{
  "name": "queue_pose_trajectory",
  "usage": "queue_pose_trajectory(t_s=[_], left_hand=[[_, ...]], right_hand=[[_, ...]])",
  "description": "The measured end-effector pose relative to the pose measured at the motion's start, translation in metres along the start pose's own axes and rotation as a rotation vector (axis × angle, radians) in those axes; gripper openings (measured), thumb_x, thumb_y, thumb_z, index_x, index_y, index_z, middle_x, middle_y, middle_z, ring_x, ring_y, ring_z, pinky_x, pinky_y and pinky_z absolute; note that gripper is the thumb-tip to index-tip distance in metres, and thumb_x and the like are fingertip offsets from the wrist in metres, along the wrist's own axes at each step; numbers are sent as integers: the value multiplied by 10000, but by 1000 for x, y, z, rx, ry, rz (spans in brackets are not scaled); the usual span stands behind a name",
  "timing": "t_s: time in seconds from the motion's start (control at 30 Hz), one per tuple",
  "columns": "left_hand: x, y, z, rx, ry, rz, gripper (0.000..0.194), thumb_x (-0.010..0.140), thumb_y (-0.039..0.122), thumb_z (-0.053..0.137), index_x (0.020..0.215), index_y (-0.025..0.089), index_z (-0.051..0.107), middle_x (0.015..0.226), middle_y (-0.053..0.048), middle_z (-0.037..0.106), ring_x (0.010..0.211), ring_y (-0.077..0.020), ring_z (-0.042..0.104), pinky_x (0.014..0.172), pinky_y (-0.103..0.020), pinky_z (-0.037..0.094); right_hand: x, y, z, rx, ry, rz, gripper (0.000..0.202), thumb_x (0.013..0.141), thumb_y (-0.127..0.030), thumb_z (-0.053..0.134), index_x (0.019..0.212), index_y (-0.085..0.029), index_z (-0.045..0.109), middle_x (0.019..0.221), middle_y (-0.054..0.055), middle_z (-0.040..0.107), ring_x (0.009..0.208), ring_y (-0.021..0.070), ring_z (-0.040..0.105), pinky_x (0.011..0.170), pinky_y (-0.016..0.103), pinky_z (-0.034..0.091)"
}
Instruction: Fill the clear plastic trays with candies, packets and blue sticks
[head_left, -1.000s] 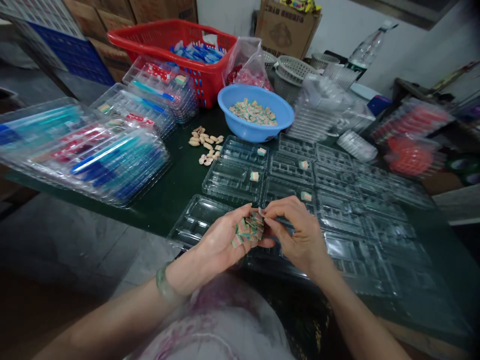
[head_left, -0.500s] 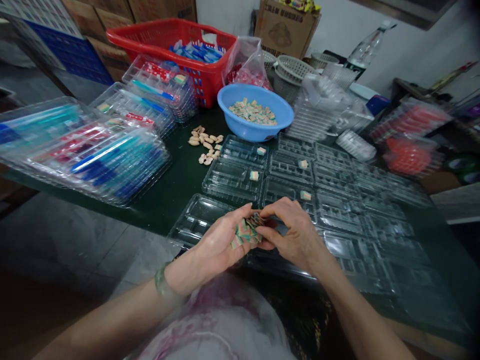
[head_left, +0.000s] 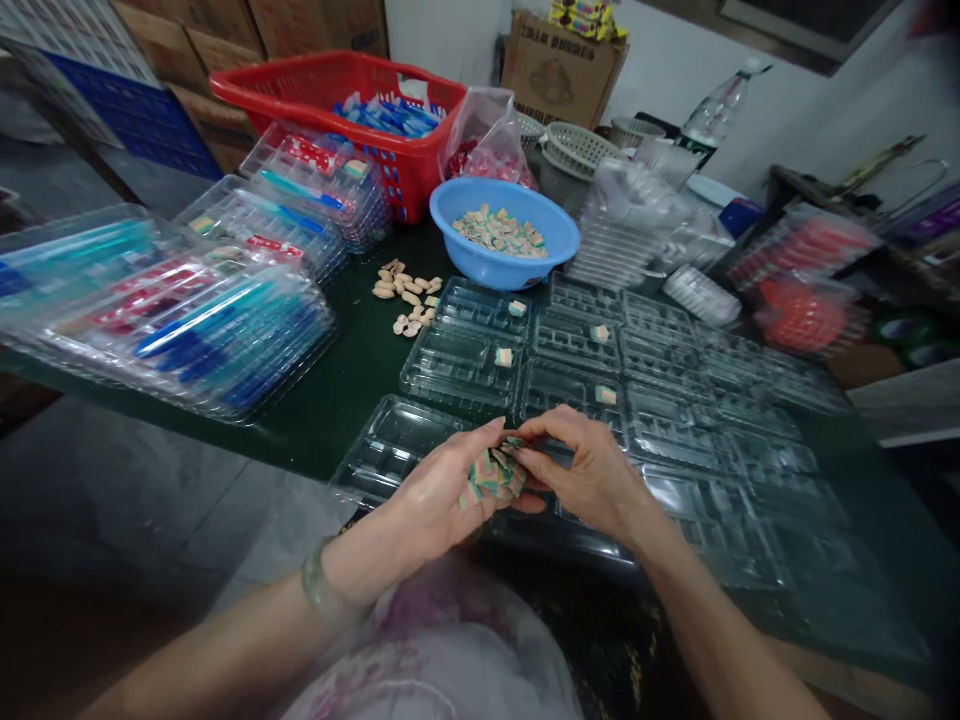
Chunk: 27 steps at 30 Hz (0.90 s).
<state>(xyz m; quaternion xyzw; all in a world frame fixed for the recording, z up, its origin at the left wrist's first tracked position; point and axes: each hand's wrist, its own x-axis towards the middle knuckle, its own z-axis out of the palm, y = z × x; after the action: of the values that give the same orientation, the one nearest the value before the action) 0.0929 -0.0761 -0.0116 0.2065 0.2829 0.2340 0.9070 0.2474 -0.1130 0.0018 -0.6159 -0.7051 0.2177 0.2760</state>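
My left hand (head_left: 442, 480) is cupped palm up around a heap of small striped squares (head_left: 491, 478) in pink, green and cream. Thumb and fingers of my right hand (head_left: 574, 462) pinch at the heap's far edge, on one or more of the squares; the exact number is hidden. Under and beyond my hands lie clear plastic compartment trays (head_left: 397, 440) in rows. Several of them hold a small striped block, such as this block (head_left: 606, 395) just past my right hand. A blue bowl (head_left: 504, 270) behind the trays contains many more striped squares.
Peanuts (head_left: 405, 290) lie left of the trays. Stacked filled trays (head_left: 225, 330) stand at the left, before a red basket (head_left: 300, 100) of blue packets. Clear tray stacks (head_left: 615, 235), grey baskets (head_left: 581, 145) and a bottle (head_left: 716, 110) stand behind.
The view has shifted slightly. Both hands stay together over the trays, and my right fingers still work at the edge of the heap in my left palm.
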Motion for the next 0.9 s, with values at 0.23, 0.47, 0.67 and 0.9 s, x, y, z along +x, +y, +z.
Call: queue_pose_trajectory(t_s=[0.23, 0.47, 0.67, 0.9], left_hand=[[1, -1, 0, -14, 84, 18, 170, 828, 198, 478, 793, 83, 599, 735, -96, 598, 676, -195, 585, 670, -393, 510], [3, 6, 8, 20, 104, 36, 144, 809, 152, 497, 772, 76, 614, 739, -110, 611, 677, -208, 594, 662, -390, 502], [5, 7, 7, 17, 79, 28, 163, 799, 195, 534, 792, 66, 632, 757, -122, 628, 722, -236, 605, 693, -401, 493], [5, 24, 6, 19, 151, -49, 288, 773, 276, 566, 949, 57, 631, 1017, -196, 625, 918, -322, 600, 762, -392, 480]], right_hand=[[-7, -7, 6, -186, 65, -37, 139, 785, -114, 530, 871, -194, 604, 822, 31, 595, 839, 194, 476, 750, 343, 370], [-5, -9, 4, -229, 69, -36, 144, 771, -111, 544, 875, -198, 593, 837, 33, 585, 857, 199, 456, 765, 347, 356], [-3, -6, 8, -114, 119, -43, 185, 790, -99, 554, 893, -232, 631, 818, 11, 602, 850, 177, 483, 808, 349, 358], [31, 42, -26, 207, 276, 64, 111, 767, -198, 598, 850, -207, 672, 842, 19, 647, 807, 157, 571, 747, 294, 437]])
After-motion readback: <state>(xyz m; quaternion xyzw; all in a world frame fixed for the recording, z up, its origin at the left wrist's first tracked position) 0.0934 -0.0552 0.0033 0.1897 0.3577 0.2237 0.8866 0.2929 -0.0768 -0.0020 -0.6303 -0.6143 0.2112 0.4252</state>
